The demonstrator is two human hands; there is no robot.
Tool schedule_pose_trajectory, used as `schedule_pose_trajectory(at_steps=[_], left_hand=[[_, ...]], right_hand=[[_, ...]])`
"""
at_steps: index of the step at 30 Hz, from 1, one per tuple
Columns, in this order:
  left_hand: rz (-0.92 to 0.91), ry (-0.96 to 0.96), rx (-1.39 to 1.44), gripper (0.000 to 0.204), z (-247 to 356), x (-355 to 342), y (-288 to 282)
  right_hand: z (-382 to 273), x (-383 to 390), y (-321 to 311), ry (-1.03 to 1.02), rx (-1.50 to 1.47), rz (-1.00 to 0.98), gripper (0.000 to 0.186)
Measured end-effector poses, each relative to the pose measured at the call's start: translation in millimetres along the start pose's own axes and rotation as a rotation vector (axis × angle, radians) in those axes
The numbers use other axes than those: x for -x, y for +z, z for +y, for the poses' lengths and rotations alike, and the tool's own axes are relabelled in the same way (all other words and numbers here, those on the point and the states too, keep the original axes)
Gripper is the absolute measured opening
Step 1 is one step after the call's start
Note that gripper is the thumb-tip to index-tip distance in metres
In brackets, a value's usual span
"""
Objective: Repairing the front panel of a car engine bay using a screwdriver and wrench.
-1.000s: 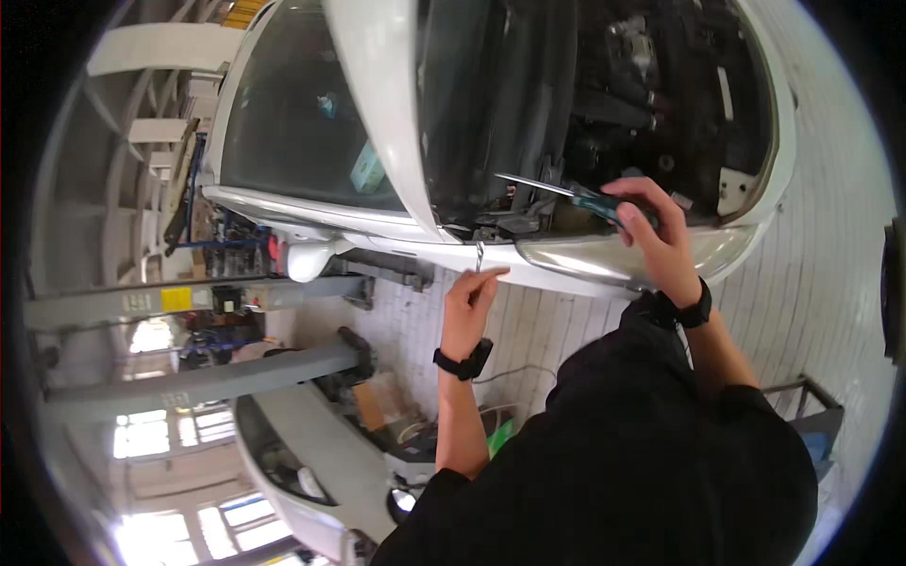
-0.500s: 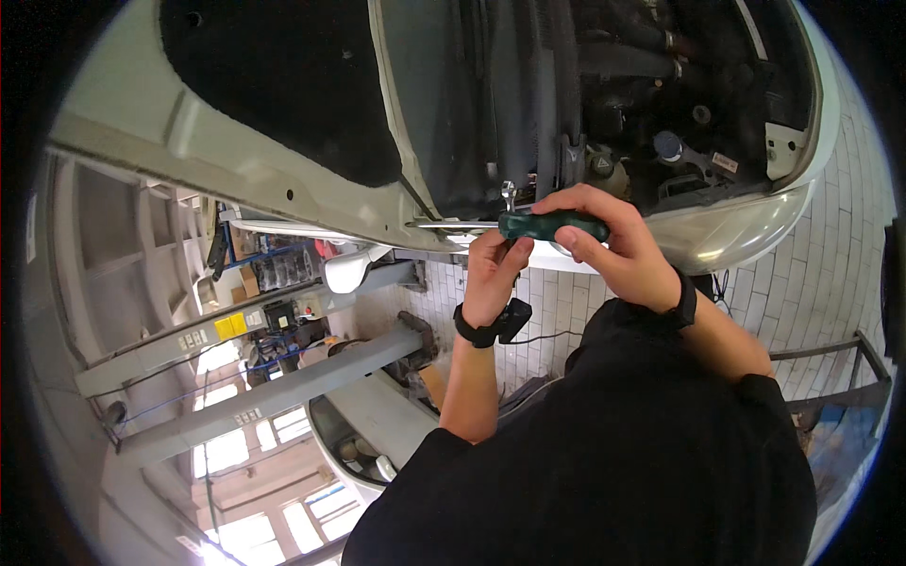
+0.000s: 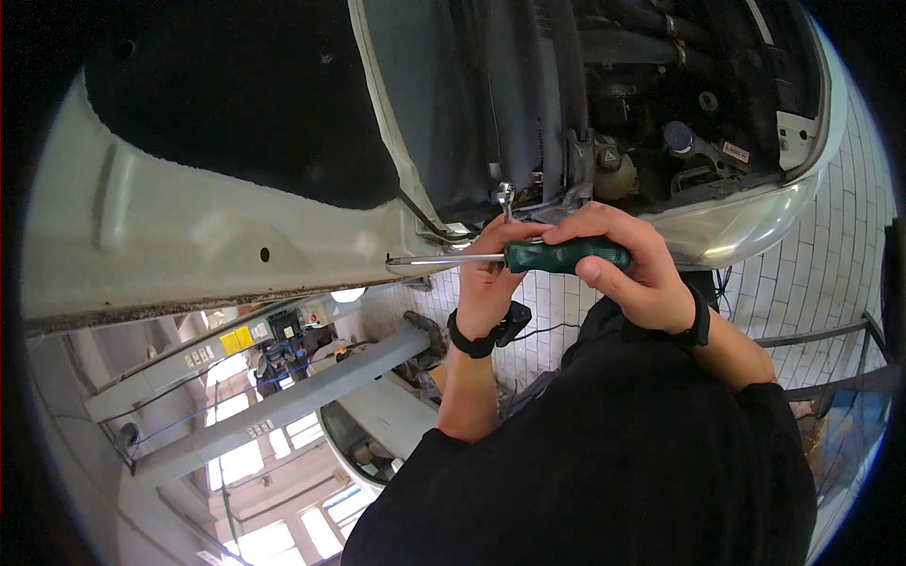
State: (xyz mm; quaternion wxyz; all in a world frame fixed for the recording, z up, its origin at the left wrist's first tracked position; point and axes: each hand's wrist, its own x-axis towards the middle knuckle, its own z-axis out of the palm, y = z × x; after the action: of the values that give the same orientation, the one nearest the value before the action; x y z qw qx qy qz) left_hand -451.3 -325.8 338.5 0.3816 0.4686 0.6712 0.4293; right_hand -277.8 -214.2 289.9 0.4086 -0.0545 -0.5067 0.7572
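Observation:
My right hand is closed round the green handle of a screwdriver. Its long metal shaft points left, with the tip against or just in front of the edge of the raised car hood; I cannot tell whether they touch. My left hand is closed just below the front of the handle, and the shaft passes across its fingers. Out of the top of that hand stands the chrome head of a ratchet wrench; the rest of the wrench is hidden by the fingers.
Beyond my hands lies the engine bay, with a coolant tank and a blue cap. The pale front fender curves off to the right. Lift beams and another car stand at the lower left. A metal frame is at right.
The hood reaches lower in view, and the screwdriver's tip now appears at its edge. Both hands and the screwdriver have shifted slightly right and down in the picture.

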Motion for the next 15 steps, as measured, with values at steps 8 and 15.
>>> schedule_pose_trajectory(at_steps=[8,15], left_hand=[[0.007,0.005,-0.067,0.027,-2.0,-4.6,4.4],[0.059,-0.007,-0.075,0.03,1.0,-3.5,2.8]], right_hand=[[2.3,-2.2,-5.1,-0.005,0.016,-0.036,0.027],[10.1,-5.3,7.0,-0.023,0.006,-0.064,0.03]])
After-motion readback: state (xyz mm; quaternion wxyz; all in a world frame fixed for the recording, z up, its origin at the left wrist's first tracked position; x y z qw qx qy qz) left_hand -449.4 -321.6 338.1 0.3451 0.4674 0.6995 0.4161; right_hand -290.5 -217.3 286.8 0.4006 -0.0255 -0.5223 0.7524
